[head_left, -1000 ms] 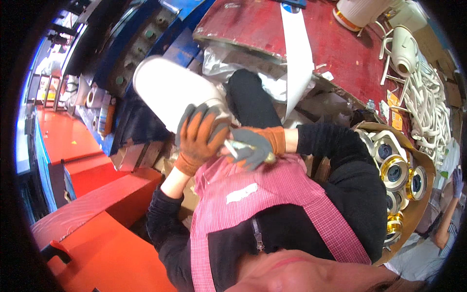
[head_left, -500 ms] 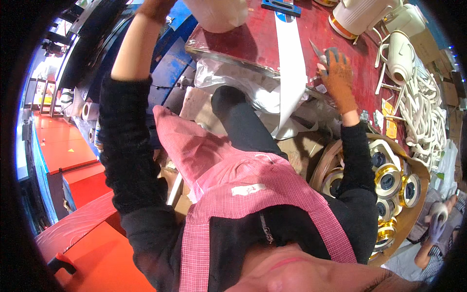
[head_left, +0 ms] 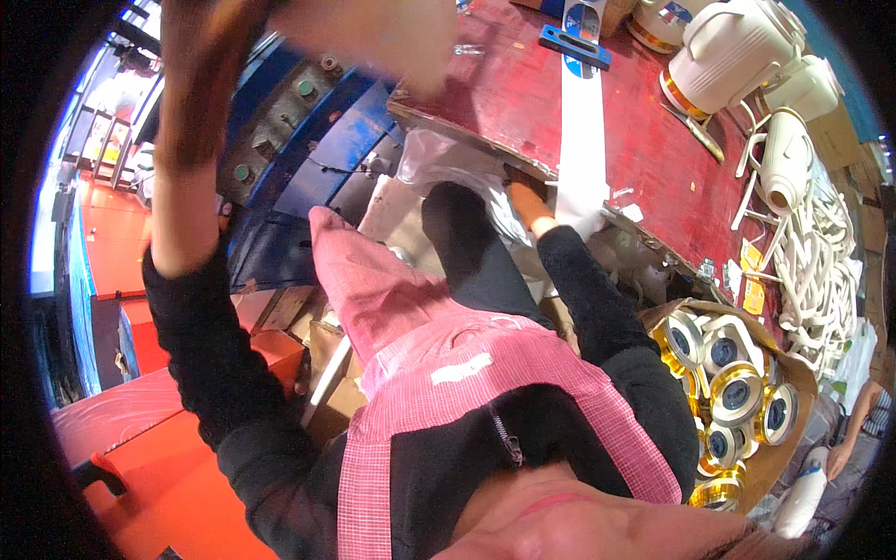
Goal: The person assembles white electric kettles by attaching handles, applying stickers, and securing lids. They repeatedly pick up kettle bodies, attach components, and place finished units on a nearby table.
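My left hand [head_left: 207, 89], in a brown-orange glove, is raised at the upper left and smeared by motion. It grips a blurred cream vessel [head_left: 378, 35] at the table's left corner. My right hand [head_left: 528, 201], gloved in orange, reaches down at the table's near edge among crumpled clear plastic bags [head_left: 448, 159]. Its fingers are partly hidden there. Beside it, a long white strip [head_left: 581, 140] hangs over the edge, with a blue bar-shaped tool [head_left: 574, 47] lying across its far part. A knife [head_left: 698, 133] lies on the red tabletop, away from both hands.
Cream jugs [head_left: 733, 56] stand at the table's far right, near a heap of cream handles or straps [head_left: 821, 261]. A carton [head_left: 793, 401] of gold-banded rings is at my right. Blue machinery [head_left: 280, 131] stands left. Another person's hand [head_left: 845, 457] shows lower right.
My right hand has let go of the knife on the table and moved left to the plastic bags. My left hand and the cream vessel have shifted left. The view has shifted.
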`<state>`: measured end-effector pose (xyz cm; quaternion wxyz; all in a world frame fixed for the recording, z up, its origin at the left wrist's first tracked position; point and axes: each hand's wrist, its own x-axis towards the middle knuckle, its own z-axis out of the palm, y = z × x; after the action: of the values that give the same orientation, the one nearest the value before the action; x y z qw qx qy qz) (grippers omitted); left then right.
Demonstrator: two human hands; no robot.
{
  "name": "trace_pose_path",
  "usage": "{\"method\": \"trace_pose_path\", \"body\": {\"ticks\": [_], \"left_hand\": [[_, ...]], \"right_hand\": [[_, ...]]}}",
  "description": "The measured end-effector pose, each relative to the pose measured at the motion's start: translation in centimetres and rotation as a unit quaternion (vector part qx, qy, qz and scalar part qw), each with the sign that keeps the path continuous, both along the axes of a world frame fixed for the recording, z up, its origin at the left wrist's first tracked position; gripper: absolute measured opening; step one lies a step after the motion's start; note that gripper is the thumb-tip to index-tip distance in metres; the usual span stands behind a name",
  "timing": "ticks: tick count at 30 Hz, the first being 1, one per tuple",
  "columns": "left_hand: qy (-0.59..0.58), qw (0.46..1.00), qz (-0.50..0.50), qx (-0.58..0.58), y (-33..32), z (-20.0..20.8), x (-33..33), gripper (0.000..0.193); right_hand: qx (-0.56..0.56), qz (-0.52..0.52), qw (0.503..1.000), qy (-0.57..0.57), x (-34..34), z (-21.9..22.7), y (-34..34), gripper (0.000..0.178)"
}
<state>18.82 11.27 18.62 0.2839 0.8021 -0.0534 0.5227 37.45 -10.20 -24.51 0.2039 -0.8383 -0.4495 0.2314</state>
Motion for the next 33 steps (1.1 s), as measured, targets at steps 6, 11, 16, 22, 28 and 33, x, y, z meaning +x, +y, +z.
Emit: {"method": "trace_pose_path", "body": {"ticks": [6, 11, 16, 22, 28, 33], "left_hand": [[0.276, 0.960, 0.029, -0.024, -9.4, -11.2, -10.2, 0.105], [0.289, 0.951, 0.022, 0.109, -13.0, -14.7, -10.9, 0.078], [0.337, 0.909, 0.066, 0.238, -14.2, -13.7, -11.0, 0.053], [0.313, 0.911, 0.081, 0.257, -14.5, -14.3, -10.2, 0.039], [0.301, 0.944, 0.009, 0.134, -14.7, -14.8, -10.3, 0.034], [0.280, 0.951, -0.104, 0.082, -13.9, -15.4, -10.3, 0.034]], "right_hand": [[0.289, -0.012, 0.947, -0.138, -5.9, 14.3, -3.8, 0.041], [0.327, 0.021, 0.872, 0.363, -7.6, 27.5, -6.1, 0.032], [0.188, 0.101, 0.949, 0.234, -10.0, 31.3, -4.5, 0.032], [0.234, 0.263, 0.880, -0.320, -12.2, 31.6, -5.5, 0.028], [0.177, 0.363, 0.859, -0.314, -12.9, 32.5, -5.9, 0.033], [0.168, 0.514, 0.801, -0.259, -11.3, 33.3, -7.1, 0.024]]}}
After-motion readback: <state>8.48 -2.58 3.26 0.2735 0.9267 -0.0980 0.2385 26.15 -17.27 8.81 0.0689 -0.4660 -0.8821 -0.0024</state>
